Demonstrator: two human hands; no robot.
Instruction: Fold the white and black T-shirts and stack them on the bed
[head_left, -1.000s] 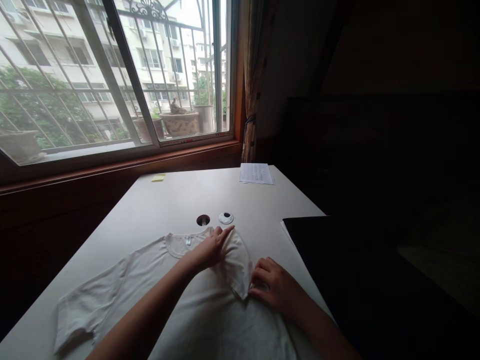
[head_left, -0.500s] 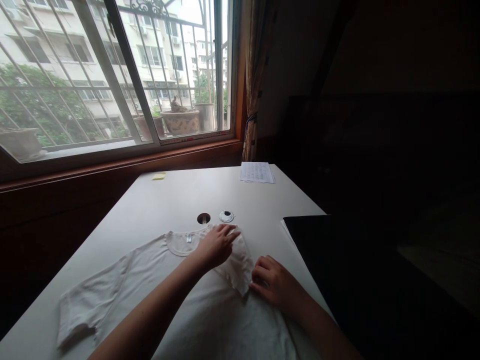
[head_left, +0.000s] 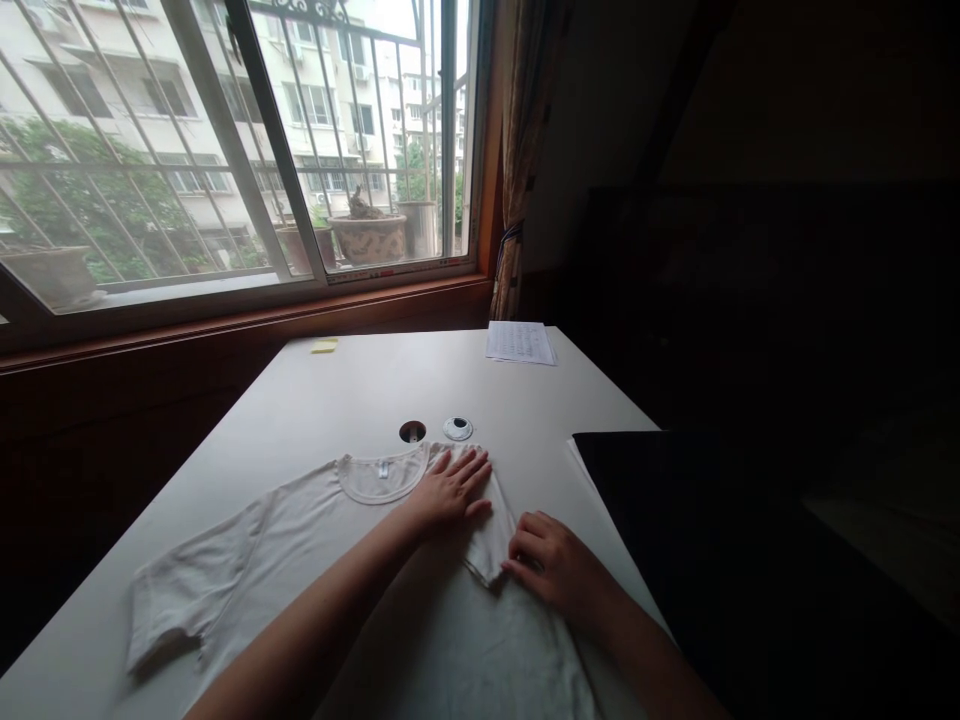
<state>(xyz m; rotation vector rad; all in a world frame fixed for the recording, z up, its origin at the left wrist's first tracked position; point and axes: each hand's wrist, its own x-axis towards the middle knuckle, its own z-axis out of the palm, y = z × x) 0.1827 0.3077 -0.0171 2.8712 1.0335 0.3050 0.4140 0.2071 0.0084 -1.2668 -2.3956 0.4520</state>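
Observation:
A white T-shirt (head_left: 300, 540) lies spread on the white table, its neckline facing away from me. One sleeve stretches out to the left; the right sleeve is folded inward over the body. My left hand (head_left: 452, 488) rests flat on the shirt's right shoulder with the fingers spread. Beside the folded sleeve's hem, my right hand (head_left: 546, 558) is closed, thumb and curled fingers pinching the edge of the shirt's sleeve. Part of the shirt's front is hidden under my left forearm.
Past the collar are a round cable hole (head_left: 412, 431) and its loose cover (head_left: 458, 428). Printed papers (head_left: 520, 342) and a yellow sticky note (head_left: 325, 346) lie at the table's far edge (head_left: 405, 336). A black flat item (head_left: 637, 480) covers the right side. A barred window stands behind.
My left hand has flattened and its fingers have spread over the shoulder. The sleeve beneath looks smoother. My right hand keeps its place at the hem. The view has shifted slightly.

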